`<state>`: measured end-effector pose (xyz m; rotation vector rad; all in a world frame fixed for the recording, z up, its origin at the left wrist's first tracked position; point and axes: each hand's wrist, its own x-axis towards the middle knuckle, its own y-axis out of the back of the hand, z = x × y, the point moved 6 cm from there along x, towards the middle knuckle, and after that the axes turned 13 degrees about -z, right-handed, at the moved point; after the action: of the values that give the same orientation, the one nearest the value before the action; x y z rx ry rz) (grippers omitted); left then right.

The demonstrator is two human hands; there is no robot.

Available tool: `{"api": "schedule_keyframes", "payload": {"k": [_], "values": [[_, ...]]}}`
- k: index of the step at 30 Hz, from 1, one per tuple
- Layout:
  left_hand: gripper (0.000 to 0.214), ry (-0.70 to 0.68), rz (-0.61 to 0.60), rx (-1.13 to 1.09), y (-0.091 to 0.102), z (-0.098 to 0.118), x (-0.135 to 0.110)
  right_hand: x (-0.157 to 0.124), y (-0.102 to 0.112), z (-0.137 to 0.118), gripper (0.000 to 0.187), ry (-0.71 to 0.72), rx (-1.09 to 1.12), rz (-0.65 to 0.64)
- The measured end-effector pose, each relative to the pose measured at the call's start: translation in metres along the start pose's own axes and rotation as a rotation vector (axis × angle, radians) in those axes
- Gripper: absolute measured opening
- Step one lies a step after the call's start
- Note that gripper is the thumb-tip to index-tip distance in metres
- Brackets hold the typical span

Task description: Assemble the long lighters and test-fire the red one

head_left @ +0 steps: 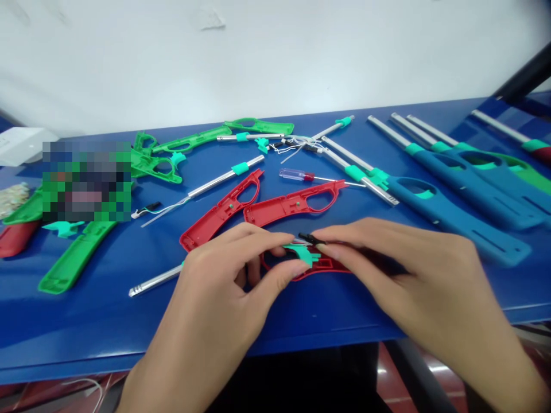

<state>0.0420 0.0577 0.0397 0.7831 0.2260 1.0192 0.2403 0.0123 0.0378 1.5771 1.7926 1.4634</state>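
A white box (26, 147) sits between nine and ten o'clock, a white wall (275, 63) at twelve, a screwdriver (293, 174) on the tabletop (64, 327) toward one.

A white wall (275, 63) stands behind a blue table (86, 330), reddish floor (447, 385) below.

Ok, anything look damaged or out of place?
No damage or spill stands out. The white wires at the back look untidy, crossing loosely among the tubes; a pixelated patch at left hides things there.

Left hand (226, 275) and right hand (407, 258) pinch close together.
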Motion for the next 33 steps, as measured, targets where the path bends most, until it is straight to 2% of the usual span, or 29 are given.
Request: {"api": "schedule_keyframes", "payload": {"k": [2,9,13,20,25,30,33], "values": [[0.024,-0.004,0.004,0.006,-0.001,0.000,-0.002,0.000,0.000,-0.001,0.020,0.005,0.000,-0.002],[0.021,0.042,0.168,0.048,0.009,-0.004,-0.016,-0.002,0.002,-0.002,0.019,0.028,0.002,0.022],[0.020,0.088,0.222,0.025,0.015,-0.009,-0.020,-0.002,0.002,-0.001,0.020,0.027,-0.003,0.021],[0.025,0.040,0.201,-0.043,0.008,-0.008,-0.015,-0.002,0.001,-0.003,0.022,0.055,0.009,0.041],[0.020,0.044,0.191,0.053,0.005,0.002,-0.011,-0.003,0.001,-0.005,0.018,0.089,-0.022,0.041],[0.016,0.045,0.100,0.034,0.003,0.004,-0.005,-0.002,0.000,-0.002,0.014,0.050,0.004,0.044],[0.016,0.044,0.091,0.007,0.003,0.000,-0.005,-0.001,-0.001,-0.002,0.014,0.035,0.026,0.038]]}}
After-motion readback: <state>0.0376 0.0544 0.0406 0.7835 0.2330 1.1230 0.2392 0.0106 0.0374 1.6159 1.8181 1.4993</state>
